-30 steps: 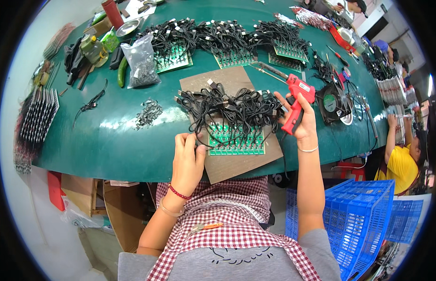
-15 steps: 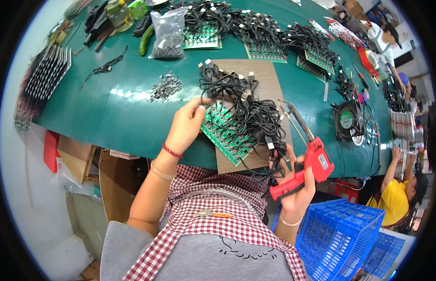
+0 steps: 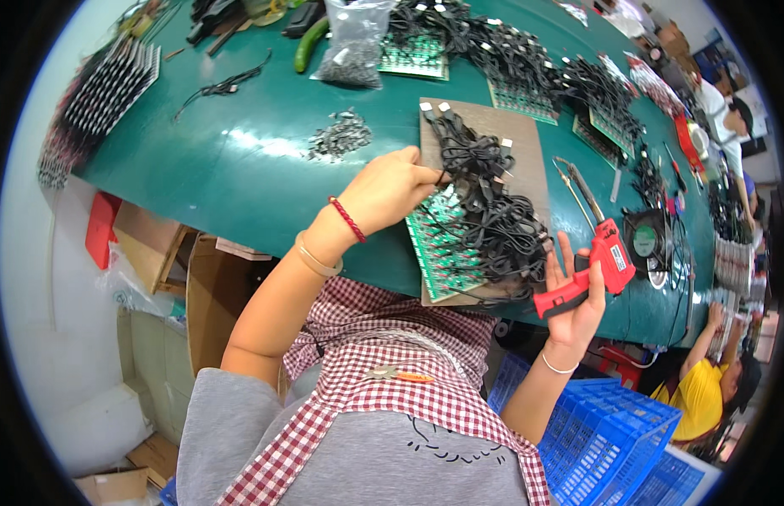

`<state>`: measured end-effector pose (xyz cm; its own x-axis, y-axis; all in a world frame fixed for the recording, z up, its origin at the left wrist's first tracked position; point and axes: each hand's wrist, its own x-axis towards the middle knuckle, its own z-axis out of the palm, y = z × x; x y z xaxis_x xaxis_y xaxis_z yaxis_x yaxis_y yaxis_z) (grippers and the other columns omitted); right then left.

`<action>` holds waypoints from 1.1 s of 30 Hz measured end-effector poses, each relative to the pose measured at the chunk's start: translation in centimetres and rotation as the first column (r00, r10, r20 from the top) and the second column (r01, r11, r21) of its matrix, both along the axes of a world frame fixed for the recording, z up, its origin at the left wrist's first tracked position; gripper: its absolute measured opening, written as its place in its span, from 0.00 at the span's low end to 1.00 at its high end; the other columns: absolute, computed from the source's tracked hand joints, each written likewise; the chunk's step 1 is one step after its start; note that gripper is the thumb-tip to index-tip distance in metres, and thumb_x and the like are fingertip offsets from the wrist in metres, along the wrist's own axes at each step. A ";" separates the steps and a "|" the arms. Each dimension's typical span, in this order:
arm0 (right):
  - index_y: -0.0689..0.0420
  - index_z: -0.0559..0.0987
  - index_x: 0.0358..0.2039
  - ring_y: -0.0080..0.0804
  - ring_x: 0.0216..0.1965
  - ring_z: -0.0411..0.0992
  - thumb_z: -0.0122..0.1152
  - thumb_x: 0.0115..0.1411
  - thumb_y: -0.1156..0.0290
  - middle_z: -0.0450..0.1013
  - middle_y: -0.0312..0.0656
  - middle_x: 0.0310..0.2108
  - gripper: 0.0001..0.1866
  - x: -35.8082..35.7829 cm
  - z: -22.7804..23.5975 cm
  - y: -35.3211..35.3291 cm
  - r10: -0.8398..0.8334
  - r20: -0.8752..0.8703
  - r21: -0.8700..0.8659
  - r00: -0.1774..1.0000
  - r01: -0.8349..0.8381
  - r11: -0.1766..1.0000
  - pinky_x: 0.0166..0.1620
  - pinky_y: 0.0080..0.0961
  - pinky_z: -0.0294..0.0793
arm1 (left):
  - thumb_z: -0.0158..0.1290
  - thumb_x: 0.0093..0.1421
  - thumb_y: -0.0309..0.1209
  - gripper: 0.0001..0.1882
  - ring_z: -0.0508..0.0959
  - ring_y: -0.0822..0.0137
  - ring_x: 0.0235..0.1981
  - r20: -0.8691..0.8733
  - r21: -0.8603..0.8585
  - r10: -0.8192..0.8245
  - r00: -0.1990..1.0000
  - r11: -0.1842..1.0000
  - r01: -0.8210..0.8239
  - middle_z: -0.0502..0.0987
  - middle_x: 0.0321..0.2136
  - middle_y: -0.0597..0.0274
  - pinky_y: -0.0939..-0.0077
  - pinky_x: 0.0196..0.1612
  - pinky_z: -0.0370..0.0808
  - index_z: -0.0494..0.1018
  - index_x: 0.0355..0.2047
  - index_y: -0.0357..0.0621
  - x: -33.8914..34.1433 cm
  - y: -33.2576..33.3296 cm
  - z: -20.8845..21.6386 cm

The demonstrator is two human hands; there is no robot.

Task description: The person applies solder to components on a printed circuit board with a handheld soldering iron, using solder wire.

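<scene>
The left hand (image 3: 392, 187) reaches over the upper left corner of a green circuit-board panel (image 3: 447, 257), its thumb and index finger drawn close together against the edge of a tangle of black USB cables (image 3: 502, 223); the contact is small and partly covered, so I cannot tell whether they pinch one cable or merely touch the panel. The panel lies tilted on a brown backing board (image 3: 527, 139) near the close edge of the green table (image 3: 249, 198), the cables heaped over its far and right sides. That arrangement probably leaves its left strip exposed, while the backing board likely shields the tabletop from heat. The right hand (image 3: 577, 312) carries a red soldering gun (image 3: 609, 260) by its handle, which lies across the palm under a raised thumb, the other fingers loosely extended rather than wrapped tight. Its slim metal tip and the thin tube beside it point up and away from the body, apparently so that the hot end stays clear of cables and skin. Beyond the left hand sit a loose pile of small black parts (image 3: 341, 137) and a clear plastic bag (image 3: 354, 51) of similar-looking pieces, both seemingly set within easy reach; other cabled panels (image 3: 416, 57) line the table farther back.
</scene>
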<state>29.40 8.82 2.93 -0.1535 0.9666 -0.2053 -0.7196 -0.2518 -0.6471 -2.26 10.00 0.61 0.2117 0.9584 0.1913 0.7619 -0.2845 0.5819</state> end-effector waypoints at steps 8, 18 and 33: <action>0.57 0.66 0.44 0.60 0.61 0.51 0.52 0.60 0.61 0.52 0.60 0.59 0.16 1.6 3.1 -3.2 0.086 0.153 -0.011 0.984 -0.086 0.996 0.58 0.58 0.54 | 0.53 0.51 0.26 0.06 0.72 0.55 0.35 -0.104 0.260 0.452 0.886 0.872 -0.414 0.70 0.30 0.57 0.64 0.36 0.71 0.71 0.30 0.42 -6.4 -0.6 -1.4; 0.63 0.68 0.45 0.46 0.52 0.66 0.50 0.61 0.68 0.67 0.54 0.46 0.15 0.2 3.2 0.7 0.062 0.339 0.039 0.939 -0.080 0.996 0.53 0.39 0.68 | 0.54 0.49 0.26 0.05 0.72 0.57 0.32 -0.337 0.262 0.374 0.864 0.919 -0.295 0.71 0.26 0.58 0.65 0.35 0.71 0.68 0.25 0.42 -7.2 2.6 -2.9; 0.62 0.68 0.36 0.61 0.61 0.49 0.56 0.54 0.61 0.54 0.72 0.55 0.18 -3.8 0.2 7.8 0.366 0.185 0.121 0.912 -0.391 0.913 0.64 0.47 0.41 | 0.46 0.57 0.19 0.03 0.73 0.74 0.28 0.704 -0.324 0.388 0.594 0.921 -0.217 0.70 0.35 0.57 0.83 0.28 0.75 0.65 0.27 0.32 1.4 -5.4 -0.7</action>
<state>25.61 16.62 3.09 -0.4922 0.8632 -0.1121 -0.4775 -0.3754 -0.7944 -0.85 4.63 -0.14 -0.2307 0.9722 -0.0407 0.0639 0.0569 0.9963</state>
